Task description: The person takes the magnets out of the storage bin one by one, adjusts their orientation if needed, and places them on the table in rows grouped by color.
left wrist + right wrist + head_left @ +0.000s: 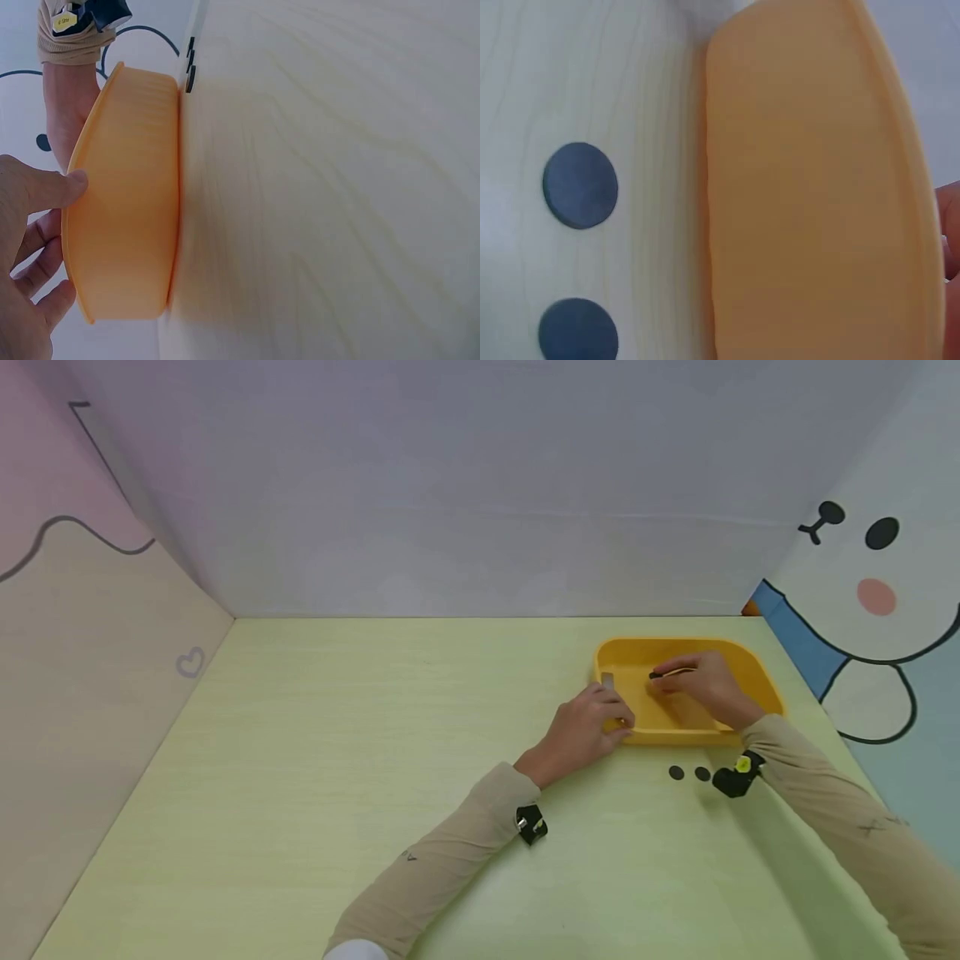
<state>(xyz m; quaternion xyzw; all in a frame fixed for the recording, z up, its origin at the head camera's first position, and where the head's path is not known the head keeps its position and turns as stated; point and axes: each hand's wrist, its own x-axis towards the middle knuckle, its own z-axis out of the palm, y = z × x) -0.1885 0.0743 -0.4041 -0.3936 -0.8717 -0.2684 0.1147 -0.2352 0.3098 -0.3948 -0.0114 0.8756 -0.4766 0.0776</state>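
A yellow tray point(678, 737) with raised sides stands at the right of the table. My left hand point(581, 727) grips its left front corner, thumb outside the wall and fingers over the rim, also seen in the left wrist view. A grey strip point(607, 680) shows beside those fingers; its kind is unclear. Inside the tray, my right hand point(701, 681) pinches a small thin dark thing point(656, 675), too small to identify. Black round discs point(677, 772) lie on the table before the tray; the right wrist view shows two, one a thick flat disc point(580, 185).
A pale wood-grain table point(337, 760) runs left and forward of the tray. A grey wall point(480, 485) rises behind it, and a wall printed with a cartoon animal point(907, 627) stands close on the right.
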